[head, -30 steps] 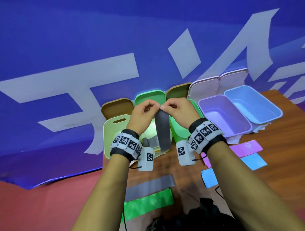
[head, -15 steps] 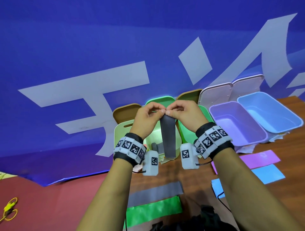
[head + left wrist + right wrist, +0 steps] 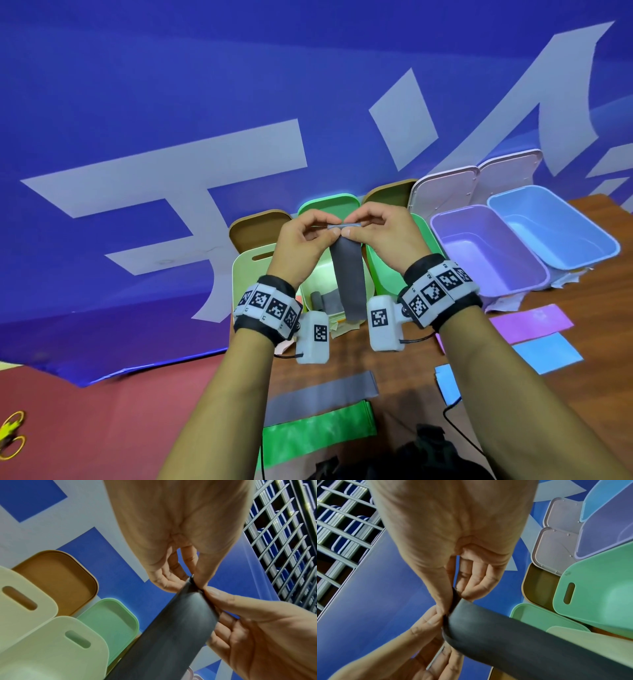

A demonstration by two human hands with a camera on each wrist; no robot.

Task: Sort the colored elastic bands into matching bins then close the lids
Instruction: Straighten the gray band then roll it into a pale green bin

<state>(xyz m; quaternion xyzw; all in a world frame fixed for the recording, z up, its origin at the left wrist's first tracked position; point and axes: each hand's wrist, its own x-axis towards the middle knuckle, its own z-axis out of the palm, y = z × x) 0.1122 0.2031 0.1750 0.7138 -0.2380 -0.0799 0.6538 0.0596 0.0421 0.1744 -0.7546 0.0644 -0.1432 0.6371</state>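
A dark grey elastic band [image 3: 347, 281] hangs straight down over the pale green bin [image 3: 245, 274]. My left hand [image 3: 322, 230] and right hand [image 3: 356, 229] pinch its top edge side by side, thumbs towards me. That edge looks folded or rolled between the fingertips. In the left wrist view the left hand [image 3: 194, 580] pinches the grey band [image 3: 171, 635]. In the right wrist view the right hand [image 3: 453, 595] pinches the grey band [image 3: 522, 635]. More grey bands [image 3: 329, 301] lie inside the pale green bin.
A green bin [image 3: 380, 274], a purple bin [image 3: 445, 222] and a blue bin [image 3: 609, 246] stand open to the right, with lids propped behind against the blue banner. On the wooden table lie a grey band [image 3: 322, 394], a green band [image 3: 318, 435], a purple band [image 3: 531, 322] and blue bands [image 3: 548, 353].
Both hands keep their pinch on the grey band over the pale green bin. Its top edge now shows as a narrow fold between the fingertips. The head view has shifted a little.
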